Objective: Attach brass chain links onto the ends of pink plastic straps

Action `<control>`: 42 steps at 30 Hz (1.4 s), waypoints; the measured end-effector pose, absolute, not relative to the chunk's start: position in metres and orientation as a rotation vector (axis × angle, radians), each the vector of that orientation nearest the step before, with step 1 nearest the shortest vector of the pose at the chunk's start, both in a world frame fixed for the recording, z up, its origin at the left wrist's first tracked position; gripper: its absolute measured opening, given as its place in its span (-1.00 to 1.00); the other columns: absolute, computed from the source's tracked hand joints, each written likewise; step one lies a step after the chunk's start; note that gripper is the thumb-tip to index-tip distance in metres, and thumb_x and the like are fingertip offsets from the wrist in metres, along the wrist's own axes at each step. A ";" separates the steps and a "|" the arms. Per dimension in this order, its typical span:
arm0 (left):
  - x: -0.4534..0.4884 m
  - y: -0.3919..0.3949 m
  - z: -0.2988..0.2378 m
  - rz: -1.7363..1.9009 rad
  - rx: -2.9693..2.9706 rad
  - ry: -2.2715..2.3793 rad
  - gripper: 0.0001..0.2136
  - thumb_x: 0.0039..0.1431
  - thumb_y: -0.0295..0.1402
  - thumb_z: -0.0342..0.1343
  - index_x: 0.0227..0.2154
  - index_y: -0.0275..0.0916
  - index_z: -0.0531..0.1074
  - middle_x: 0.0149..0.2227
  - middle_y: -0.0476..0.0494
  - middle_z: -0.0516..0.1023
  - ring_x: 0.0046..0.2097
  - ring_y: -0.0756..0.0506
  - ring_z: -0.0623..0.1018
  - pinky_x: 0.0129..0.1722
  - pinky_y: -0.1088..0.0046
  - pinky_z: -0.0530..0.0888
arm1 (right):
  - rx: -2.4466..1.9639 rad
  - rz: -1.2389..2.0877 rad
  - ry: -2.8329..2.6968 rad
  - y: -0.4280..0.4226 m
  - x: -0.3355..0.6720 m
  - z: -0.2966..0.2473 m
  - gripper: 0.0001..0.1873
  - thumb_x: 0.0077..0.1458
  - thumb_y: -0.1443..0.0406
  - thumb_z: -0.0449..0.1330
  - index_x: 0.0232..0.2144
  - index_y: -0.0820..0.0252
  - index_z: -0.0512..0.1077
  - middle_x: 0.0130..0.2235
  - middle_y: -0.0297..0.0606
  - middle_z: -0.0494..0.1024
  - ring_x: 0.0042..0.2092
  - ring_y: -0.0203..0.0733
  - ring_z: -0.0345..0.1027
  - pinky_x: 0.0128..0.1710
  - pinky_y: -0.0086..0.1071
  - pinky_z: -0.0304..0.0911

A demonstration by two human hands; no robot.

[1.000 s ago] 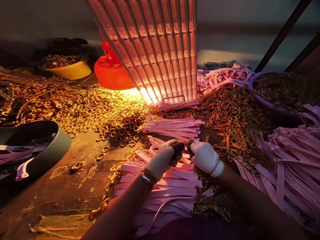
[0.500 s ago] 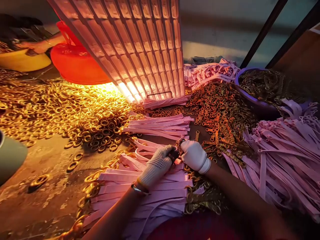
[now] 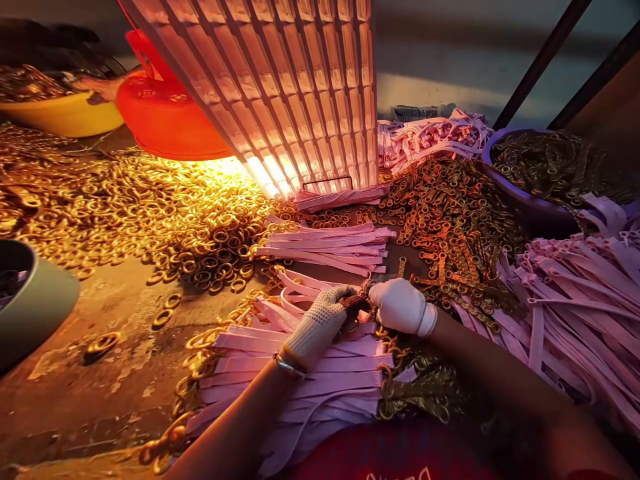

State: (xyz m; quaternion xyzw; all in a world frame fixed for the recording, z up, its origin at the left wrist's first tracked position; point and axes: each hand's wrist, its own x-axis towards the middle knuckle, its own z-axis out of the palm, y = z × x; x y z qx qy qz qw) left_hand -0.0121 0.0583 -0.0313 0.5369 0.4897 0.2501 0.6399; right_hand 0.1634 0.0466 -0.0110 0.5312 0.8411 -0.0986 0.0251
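Gloved left hand point(image 3: 320, 325), right hand point(image 3: 403, 306), both pinching perhaps a metal link point(image 3: 360, 299), over pink strips point(image 3: 343, 381)

Heaps across a worktop point(image 3: 100, 380)
Rings point(image 3: 150, 213) lie left, a lamp point(image 3: 170, 120) behind them; links point(image 3: 450, 220) lie right, a bowl point(image 3: 505, 190) behind those; straps point(image 3: 575, 307) spread far right; a strap stack point(image 3: 330, 243) sits centre, before a slanted rack point(image 3: 300, 87); left hand point(image 3: 320, 323) and right hand point(image 3: 403, 307) meet over the nearest strap bundle point(image 3: 310, 380).

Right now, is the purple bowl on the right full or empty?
Full: the purple bowl is heaped with dark metal links, which reach its rim and rise above it.
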 end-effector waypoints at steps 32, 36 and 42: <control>-0.010 0.068 -0.034 0.469 1.030 1.014 -0.76 0.03 -0.22 0.27 -0.32 -0.30 0.53 -0.56 0.00 0.42 -0.64 0.09 0.29 -0.68 0.61 0.22 | 1.722 -0.271 2.519 0.028 0.169 -0.003 -0.83 0.16 0.38 0.13 -0.23 0.25 0.51 -0.22 -0.10 0.60 -0.19 -0.09 0.49 -0.25 -0.38 0.27; -0.013 0.067 -0.026 0.577 0.969 0.976 -0.69 0.07 -0.22 0.28 -0.17 -0.30 0.53 -0.59 0.04 0.37 -0.64 0.10 0.24 -0.70 0.64 0.13 | 1.925 -0.199 2.504 0.035 0.214 -0.006 -0.83 0.21 0.36 0.11 -0.29 0.26 0.52 -0.16 -0.13 0.57 -0.10 -0.14 0.43 -0.10 -0.41 0.23; -0.013 0.072 -0.019 0.884 0.478 0.895 -0.92 0.20 -0.43 0.10 -0.29 -0.34 0.45 -0.54 -0.01 0.41 -0.63 0.12 0.28 -0.74 0.72 0.13 | 2.165 -0.068 2.213 0.052 0.242 -0.027 -0.73 0.09 0.54 0.03 -0.35 0.36 0.53 -0.30 0.02 0.56 -0.20 -0.03 0.44 -0.20 -0.30 0.23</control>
